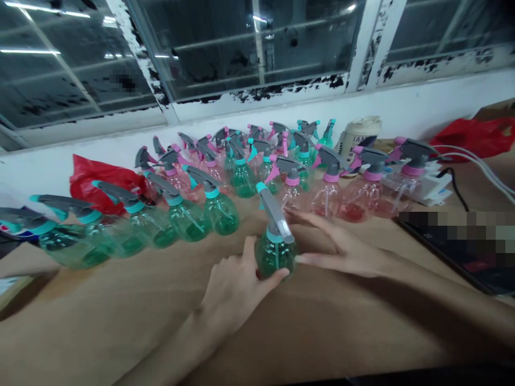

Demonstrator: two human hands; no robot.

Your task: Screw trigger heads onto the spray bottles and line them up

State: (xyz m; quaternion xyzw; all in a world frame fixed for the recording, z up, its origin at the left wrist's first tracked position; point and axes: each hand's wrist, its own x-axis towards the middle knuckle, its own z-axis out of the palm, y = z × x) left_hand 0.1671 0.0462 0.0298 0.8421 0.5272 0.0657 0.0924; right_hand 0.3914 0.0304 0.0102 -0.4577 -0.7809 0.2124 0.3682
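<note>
The left hand [236, 279] curls round the green bottle [276, 241], likely so it won't tip. The right hand [348, 245] is spread open beside it, maybe touching. The bottle is near other spray bottles [221, 214].

Bare forearms [185, 343], slim bare fingers [317, 261]

glossy translucent plastic spray bottle [277, 238]

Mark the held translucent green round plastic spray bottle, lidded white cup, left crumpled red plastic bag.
Held translucent green plastic spray bottle [275, 258]: head view, body.
Lidded white cup [357, 138]: head view, printed side.
Left crumpled red plastic bag [100, 184]: head view, middle.
</note>
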